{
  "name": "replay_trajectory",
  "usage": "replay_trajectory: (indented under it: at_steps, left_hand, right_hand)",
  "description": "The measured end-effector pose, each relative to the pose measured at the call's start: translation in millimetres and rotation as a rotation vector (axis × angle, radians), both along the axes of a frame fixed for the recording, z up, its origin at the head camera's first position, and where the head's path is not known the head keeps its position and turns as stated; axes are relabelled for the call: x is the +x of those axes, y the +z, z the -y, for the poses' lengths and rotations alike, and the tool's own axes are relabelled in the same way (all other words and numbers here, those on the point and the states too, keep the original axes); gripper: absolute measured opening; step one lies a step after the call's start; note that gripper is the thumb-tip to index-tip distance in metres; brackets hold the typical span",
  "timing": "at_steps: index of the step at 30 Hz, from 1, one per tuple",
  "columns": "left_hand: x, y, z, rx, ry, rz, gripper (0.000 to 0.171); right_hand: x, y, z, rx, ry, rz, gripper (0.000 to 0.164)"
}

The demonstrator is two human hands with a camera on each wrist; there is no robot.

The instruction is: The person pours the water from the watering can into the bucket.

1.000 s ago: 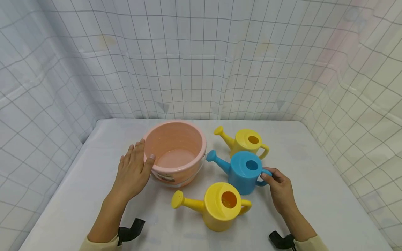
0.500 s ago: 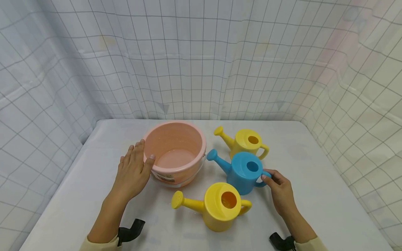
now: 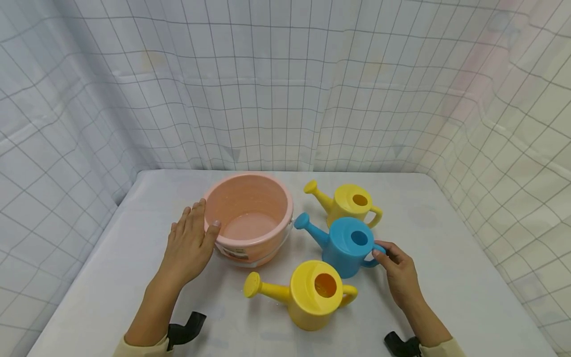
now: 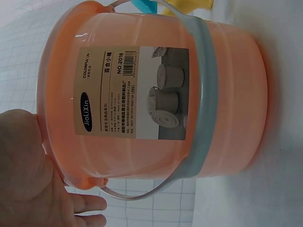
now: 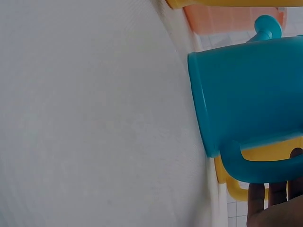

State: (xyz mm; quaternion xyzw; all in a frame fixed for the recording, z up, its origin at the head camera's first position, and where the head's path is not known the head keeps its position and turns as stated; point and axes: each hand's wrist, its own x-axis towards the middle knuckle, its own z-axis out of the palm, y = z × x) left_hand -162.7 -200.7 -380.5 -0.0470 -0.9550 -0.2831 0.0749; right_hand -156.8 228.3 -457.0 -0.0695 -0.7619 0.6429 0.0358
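Note:
My left hand (image 3: pixel 189 243) lies with straight fingers against the left side of the pink bucket (image 3: pixel 254 243), its thumb at the rim. In the left wrist view the bucket's label (image 4: pixel 132 92) and grey carrying handle (image 4: pixel 206 90) face the camera. At right, my right hand (image 3: pixel 400 272) pinches the handle (image 3: pixel 379 248) of a blue watering can (image 3: pixel 345 250) between thumb and fingers. The can stands upright, spout toward the bucket. In the right wrist view, fingertips (image 5: pixel 255 196) show at the blue handle; the thumb is not seen there.
One yellow watering can (image 3: pixel 312 297) stands in front of the blue one, its spout pointing left. Another yellow watering can (image 3: pixel 350 201) is close behind it. White cloth covers the table (image 3: pixel 464 297), and gridded curtains (image 3: pixel 285 99) enclose the back and sides.
The blue watering can and my right hand have shifted very slightly, the spout a little to the right. My left hand and the bucket look still.

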Motion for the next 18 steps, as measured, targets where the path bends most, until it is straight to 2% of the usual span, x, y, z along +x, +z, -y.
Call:
replay_trajectory:
  at_steps: [8,18]
  left_hand:
    - [0.7,0.7,0.0,0.0,0.0,0.007,0.069]
    - [0.3,-0.9,0.1,-0.006,0.002,0.001,0.07]
  right_hand:
    - [-3.3,1.6,-5.0,0.061,-0.015,-0.052,0.041]
    - [-12.5,8.1,-9.7,0.098,-0.049,-0.063,0.044]
